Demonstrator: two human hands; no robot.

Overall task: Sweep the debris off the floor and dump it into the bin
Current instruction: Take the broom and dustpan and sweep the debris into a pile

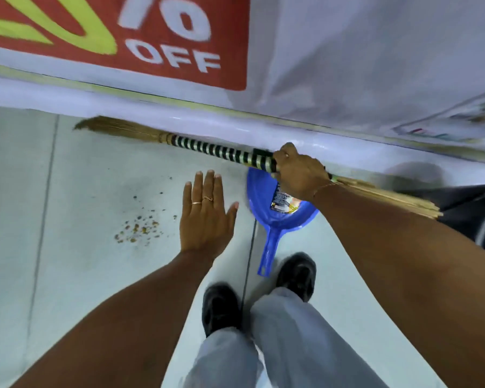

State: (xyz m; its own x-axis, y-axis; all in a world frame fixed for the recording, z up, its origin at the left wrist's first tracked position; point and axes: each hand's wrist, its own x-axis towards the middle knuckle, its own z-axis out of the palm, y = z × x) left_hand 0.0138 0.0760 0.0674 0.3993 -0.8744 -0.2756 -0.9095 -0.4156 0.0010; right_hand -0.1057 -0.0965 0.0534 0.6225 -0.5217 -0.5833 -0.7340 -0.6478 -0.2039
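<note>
- Head view looks straight down: the right hand [298, 175] is wrapped tight round the broom [216, 149] at the end of its black-and-pale striped binding, holding it nearly level across the middle of the frame.
- Held that way, the soft brush end points to the upper left and hangs clear of the floor [81, 275], while the stiff stick ends jut out to the right behind the wrist. To my eye that is a carrying hold, not a sweeping one.
- Left hand [206, 217] is spread flat, fingers open and holding nothing, hovering at centre frame between the debris and the dustpan, likely for balance or about to reach.
- Debris [139, 229] lies on the pale tiles at left of centre: one loose cluster of small brown crumbs, with a few darker specks scattered above it. Too many and too small to count.
- One blue dustpan [275, 217] lies on the floor just right of centre, mouth toward the white counter base [151, 116], handle pointing back at the person's shoes, handy for later.
- Count: one broom, one dustpan, two rings on the left hand, two black shoes [220, 309] at the bottom.
- No bin is in view; a dark blurred shape at the right edge cannot be identified.
- Sweeping looks not yet begun.
</note>
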